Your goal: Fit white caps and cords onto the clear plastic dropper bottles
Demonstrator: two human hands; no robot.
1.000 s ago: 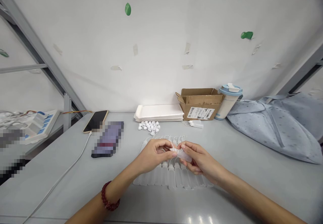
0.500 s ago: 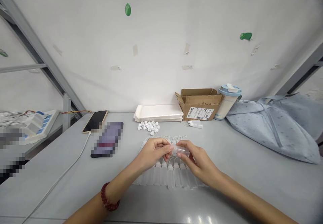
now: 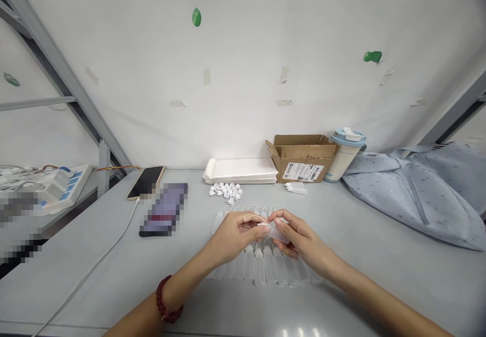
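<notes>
A small translucent plastic bottle [image 3: 278, 234] is held between my two hands above the table, lying nearly sideways. My left hand [image 3: 237, 233] pinches its white neck end with thumb and fingers; whether a cap is on is partly hidden. The fingers of my right hand [image 3: 298, 233] close round the clear body. Beneath them lies a row of similar capped bottles [image 3: 259, 268] with thin white cords, and another row behind is partly covered by my hands. Farther back sits a heap of small white caps [image 3: 227, 192].
Behind the caps lies a stack of white flat packs [image 3: 241, 171], beside an open cardboard box [image 3: 304, 157] and a lidded cup [image 3: 343, 157]. A loose bottle [image 3: 296, 188] rests before the box. Phones [image 3: 146, 182] and a white cable [image 3: 102, 261] are left, a blue cloth bag [image 3: 410, 195] right.
The bottle has tilted, its right end now lower. My left thumb has shifted along the neck end, and my right fingers have changed their hold. The camera view has moved slightly.
</notes>
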